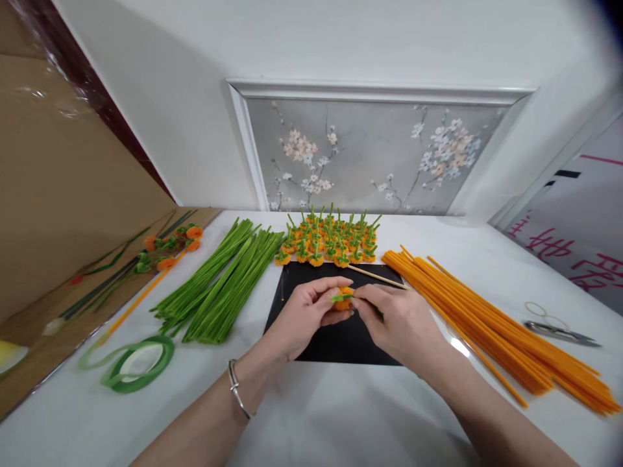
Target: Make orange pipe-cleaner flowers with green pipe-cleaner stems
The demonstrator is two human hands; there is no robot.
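Observation:
My left hand (309, 311), with a silver bracelet at its wrist, grips a small orange flower (343, 299) between thumb and fingers. A short green piece lies across the flower. From the right, my right hand (396, 321) pinches at the flower's edge; what its fingertips hold is too small to tell. Both hands are above a black mat (350, 344). Behind the mat stand rows of orange flowers with green stems (331, 237). A thin wooden stick (374, 275) reaches from those flowers toward my right hand.
Green stems (224, 285) lie left, beside a roll of green tape (165, 357). Orange stems (487, 318) and scissors (559, 332) are at the right. Finished-looking orange flowers (167, 263) rest on cardboard at far left. A wall with a framed floral panel (360, 155) stands behind.

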